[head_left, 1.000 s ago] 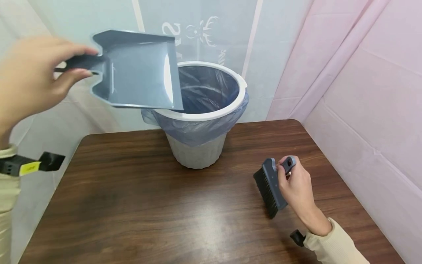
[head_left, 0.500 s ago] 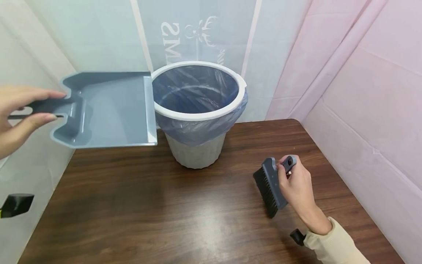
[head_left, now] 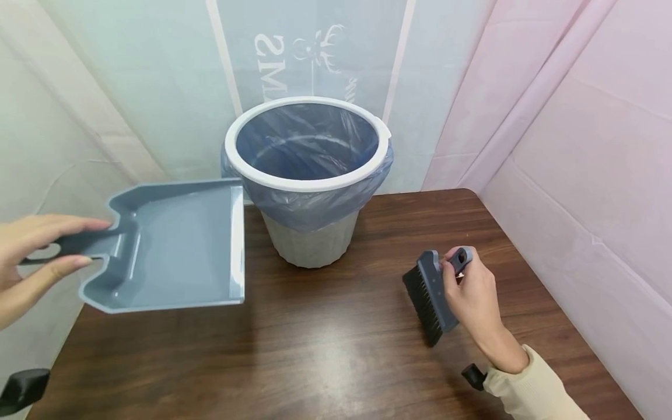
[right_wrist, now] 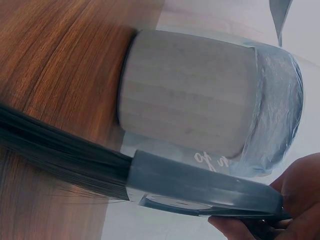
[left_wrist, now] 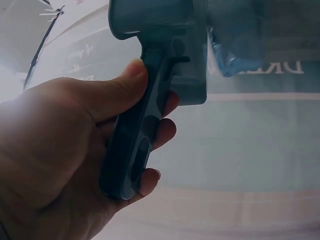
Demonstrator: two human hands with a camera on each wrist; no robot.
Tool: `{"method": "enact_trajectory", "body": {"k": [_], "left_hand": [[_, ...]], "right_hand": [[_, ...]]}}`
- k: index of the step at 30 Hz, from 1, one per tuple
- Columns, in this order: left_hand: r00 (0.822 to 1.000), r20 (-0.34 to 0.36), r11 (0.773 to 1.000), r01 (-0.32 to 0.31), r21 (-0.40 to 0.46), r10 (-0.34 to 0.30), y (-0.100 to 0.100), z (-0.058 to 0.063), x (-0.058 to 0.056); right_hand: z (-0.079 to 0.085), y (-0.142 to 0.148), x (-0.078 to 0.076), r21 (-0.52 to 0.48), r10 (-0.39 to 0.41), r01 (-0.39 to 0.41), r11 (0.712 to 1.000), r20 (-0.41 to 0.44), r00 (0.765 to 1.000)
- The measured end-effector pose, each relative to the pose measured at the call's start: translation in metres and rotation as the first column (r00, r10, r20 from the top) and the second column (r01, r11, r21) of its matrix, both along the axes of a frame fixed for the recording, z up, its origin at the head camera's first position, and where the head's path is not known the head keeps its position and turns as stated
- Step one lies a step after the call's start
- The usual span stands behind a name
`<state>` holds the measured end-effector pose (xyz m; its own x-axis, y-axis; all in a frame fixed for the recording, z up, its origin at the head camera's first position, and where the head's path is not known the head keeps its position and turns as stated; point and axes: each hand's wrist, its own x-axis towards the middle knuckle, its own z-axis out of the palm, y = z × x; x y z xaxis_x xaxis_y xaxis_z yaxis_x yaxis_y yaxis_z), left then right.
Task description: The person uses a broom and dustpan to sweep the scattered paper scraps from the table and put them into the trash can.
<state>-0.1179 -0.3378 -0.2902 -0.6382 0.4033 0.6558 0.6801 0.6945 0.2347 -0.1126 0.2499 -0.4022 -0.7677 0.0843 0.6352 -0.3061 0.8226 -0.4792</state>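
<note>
My left hand (head_left: 39, 256) grips the dark handle of a blue-grey dustpan (head_left: 178, 248), held above the left part of the table. The pan's inside faces up and shows no contents; its straight lip points right. In the left wrist view, thumb and fingers wrap round the dustpan handle (left_wrist: 132, 135). My right hand (head_left: 472, 297) holds a hand brush (head_left: 438, 286) by its short handle over the right side of the table, black bristles (right_wrist: 65, 155) pointing down and left. Between the hands, at the back, stands a pale bin (head_left: 315, 239) with a bluish plastic liner (head_left: 315, 204).
The bin's white rim (head_left: 310, 184) holds the liner, which hangs over the outside. Dark wood-grain table (head_left: 315, 350) lies beneath everything. Light printed sheeting (head_left: 173, 70) hangs behind it, and pinkish sheeting (head_left: 593, 175) closes the right side.
The dustpan in my left hand has moved from over the bin's left rim down and left, and now hangs lower beside the bin. My right hand and the brush have stayed still.
</note>
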Motion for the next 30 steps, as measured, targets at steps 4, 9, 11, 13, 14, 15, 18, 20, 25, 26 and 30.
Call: {"method": "enact_trajectory", "body": {"k": [4, 9, 11, 13, 14, 15, 18, 20, 25, 26, 30], "left_hand": [[0.992, 0.048, 0.993, 0.120, 0.004, -0.120, 0.011, -0.014, 0.007], [0.989, 0.116, 0.994, 0.101, -0.052, -0.094, 0.022, -0.033, 0.021], [0.989, 0.135, 0.996, 0.069, -0.065, -0.059, 0.027, -0.040, 0.027], [0.989, 0.146, 0.996, 0.048, -0.073, -0.037, 0.033, -0.047, 0.032], [0.988, 0.149, 0.996, 0.048, -0.074, -0.037, 0.037, -0.051, 0.034], [0.988, 0.149, 0.996, 0.044, -0.076, -0.033, 0.040, -0.055, 0.035], [0.987, 0.157, 0.996, 0.037, -0.081, -0.024, 0.051, -0.068, 0.038], [0.984, 0.176, 0.996, 0.018, -0.083, -0.003, 0.060, -0.080, 0.041], [0.977, 0.213, 0.997, 0.002, -0.079, 0.015, 0.091, -0.114, 0.046], [0.977, 0.214, 0.997, 0.008, -0.079, 0.009, 0.097, -0.120, 0.047], [0.978, 0.209, 0.996, 0.032, -0.085, -0.014, 0.117, -0.139, 0.049]], "right_hand": [[0.001, 0.000, 0.000, 0.002, 0.005, -0.005, 1.000, 0.003, 1.000], [0.001, 0.000, 0.000, -0.006, 0.002, -0.002, 1.000, 0.007, 1.000], [0.001, 0.000, 0.001, -0.007, 0.002, -0.002, 1.000, 0.008, 1.000], [0.001, 0.000, 0.001, -0.006, 0.002, -0.002, 1.000, 0.006, 1.000], [0.001, 0.000, 0.001, -0.006, 0.002, -0.002, 1.000, 0.004, 1.000], [0.001, 0.000, 0.001, -0.007, 0.002, -0.002, 1.000, 0.002, 1.000], [0.001, 0.000, 0.000, -0.008, 0.003, -0.003, 1.000, -0.002, 1.000], [0.001, 0.000, 0.000, -0.009, 0.005, -0.005, 1.000, -0.004, 1.000], [0.001, -0.001, 0.000, -0.008, 0.005, -0.005, 1.000, -0.006, 1.000], [0.001, -0.001, 0.000, -0.008, 0.004, -0.004, 1.000, -0.007, 1.000], [0.001, -0.001, 0.000, -0.007, 0.001, -0.002, 1.000, -0.010, 1.000]]}}
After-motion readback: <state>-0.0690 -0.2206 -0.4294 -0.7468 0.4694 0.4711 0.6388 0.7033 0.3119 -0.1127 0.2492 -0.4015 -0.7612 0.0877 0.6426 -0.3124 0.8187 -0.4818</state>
